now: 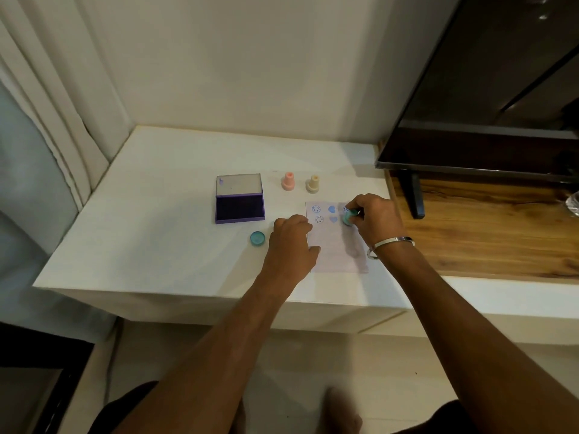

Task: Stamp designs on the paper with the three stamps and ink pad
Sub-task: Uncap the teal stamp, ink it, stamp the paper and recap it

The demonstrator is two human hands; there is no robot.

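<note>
The paper (336, 245) lies flat on the white tabletop (163, 245), near its right edge, already carrying two smiley prints, two blue hearts and a partly hidden mark in the top row. The right hand (377, 219) presses the teal stamp (348, 217) down at the paper's upper right, just below that mark; its grip is closed around the stamp's body with the fingers curled over the top. The left hand (293, 245) rests on the paper's left edge, fingers bent and holding nothing, apparently pinning the sheet. The teal cap (258, 238) sits on the tabletop to the left of that hand. Behind the paper stand the pink stamp (288, 181) and the yellow stamp (312, 183), side by side and apart. The ink pad (240, 208) lies open, well left of the paper.

If the stamp rocks or slides while pressed, the print will likely smear or double. Lifting at a tilt could drag ink across neighbouring prints. Should the left hand ease off early, the light sheet may cling to the stamp and lift.
</note>
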